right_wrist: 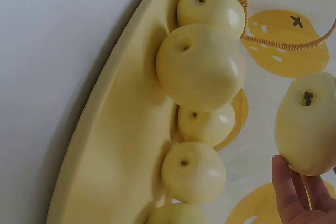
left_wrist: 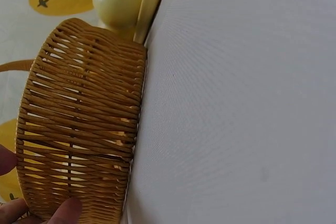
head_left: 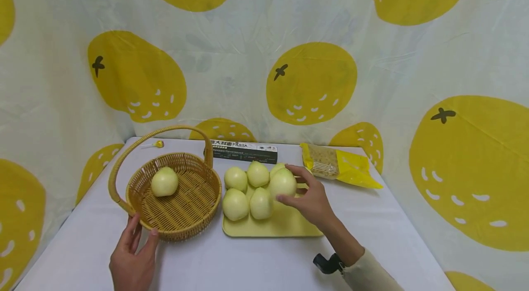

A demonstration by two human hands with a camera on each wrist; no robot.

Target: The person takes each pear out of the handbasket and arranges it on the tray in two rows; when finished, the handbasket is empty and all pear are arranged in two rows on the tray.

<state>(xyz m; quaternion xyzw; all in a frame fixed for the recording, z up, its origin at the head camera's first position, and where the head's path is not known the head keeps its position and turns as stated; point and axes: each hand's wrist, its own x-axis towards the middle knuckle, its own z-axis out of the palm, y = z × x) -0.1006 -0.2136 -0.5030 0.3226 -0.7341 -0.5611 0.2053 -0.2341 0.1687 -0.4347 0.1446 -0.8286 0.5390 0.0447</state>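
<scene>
My right hand (head_left: 312, 201) grips a round, pale yellow pear (head_left: 283, 183) between thumb and fingers, over the right part of a pale yellow tray (head_left: 285, 224). In the right wrist view, the held pear (right_wrist: 307, 124) is clear of the others, stem hollow showing. Several similar pears (head_left: 235, 204) sit on the tray's left and back. At the front left of a brown wicker basket (head_left: 183, 234), my left hand (head_left: 134, 254) holds the rim and side wall; its fingertips (left_wrist: 67, 211) show against the weave. One pear (head_left: 164, 181) lies inside the basket, whose arched handle stands up.
Behind the tray lies a dark pasta box (head_left: 244, 152). A yellow packet (head_left: 336, 165) with a see-through window rests at the back right. A small yellow-headed stick (head_left: 159, 144) lies behind the basket. Fruit-printed cloth (head_left: 248, 75) hangs around the white table.
</scene>
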